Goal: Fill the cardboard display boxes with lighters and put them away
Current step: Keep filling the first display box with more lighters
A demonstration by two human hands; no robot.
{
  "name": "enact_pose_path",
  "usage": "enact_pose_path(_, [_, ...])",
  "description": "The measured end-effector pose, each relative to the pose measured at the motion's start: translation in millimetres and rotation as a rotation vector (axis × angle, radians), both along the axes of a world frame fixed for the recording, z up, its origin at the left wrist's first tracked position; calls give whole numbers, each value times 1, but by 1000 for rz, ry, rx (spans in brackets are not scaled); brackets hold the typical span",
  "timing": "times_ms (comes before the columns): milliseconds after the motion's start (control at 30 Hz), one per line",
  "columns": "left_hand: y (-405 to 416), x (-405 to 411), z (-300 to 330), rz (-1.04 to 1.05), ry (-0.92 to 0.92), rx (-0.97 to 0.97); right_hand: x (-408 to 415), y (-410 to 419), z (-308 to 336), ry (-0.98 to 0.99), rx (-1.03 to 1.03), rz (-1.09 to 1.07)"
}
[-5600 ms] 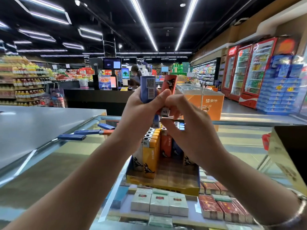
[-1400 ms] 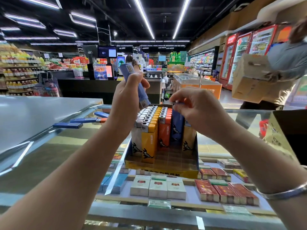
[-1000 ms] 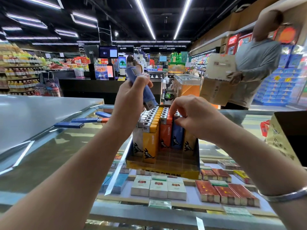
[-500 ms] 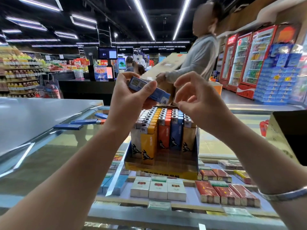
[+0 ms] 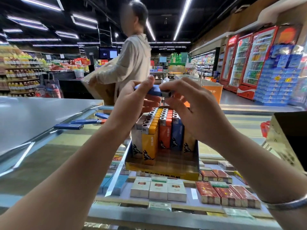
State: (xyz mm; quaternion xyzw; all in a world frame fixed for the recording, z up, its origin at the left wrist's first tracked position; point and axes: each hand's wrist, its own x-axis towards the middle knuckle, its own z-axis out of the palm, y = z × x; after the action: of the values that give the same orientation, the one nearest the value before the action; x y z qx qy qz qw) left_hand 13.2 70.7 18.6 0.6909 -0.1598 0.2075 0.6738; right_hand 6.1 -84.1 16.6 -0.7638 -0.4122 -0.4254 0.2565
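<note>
A yellow cardboard display box (image 5: 166,173) stands on the glass counter, holding rows of upright white, yellow, orange and blue lighters (image 5: 163,128). Above it my left hand (image 5: 132,103) grips a blue lighter (image 5: 153,92) lying sideways. My right hand (image 5: 191,103) pinches the lighter's metal head end. Both hands hover just over the back rows of the box.
Several loose blue lighters (image 5: 69,126) lie on the counter to the left. Cigarette packs (image 5: 159,190) show under the glass. A dark open box (image 5: 289,138) sits at the right. A person (image 5: 131,63) carrying a cardboard carton walks behind the counter.
My right hand has closed in on the blue lighter's metal end, and the lighter has turned more level. The person with the carton has walked from right to left behind the counter.
</note>
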Motion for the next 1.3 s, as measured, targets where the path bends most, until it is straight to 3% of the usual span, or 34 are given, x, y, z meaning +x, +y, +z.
enact_pose_path(300, [2, 0, 3, -97, 65, 466, 0, -10, 13, 141, 461, 31])
enact_pose_path(500, [11, -2, 0, -279, 184, 787, 3, -14, 14, 243, 350, 12])
enact_pose_path(833, [11, 1, -2, -269, 202, 762, 0, -20, 18, 230, 207, -16])
enact_pose_path(1100, [8, 2, -2, -224, 259, 741, 5, -13, 5, 298, -133, -107])
enact_pose_path(1300, [6, 2, -2, -226, 209, 713, 5, -15, 7, 383, -210, -79])
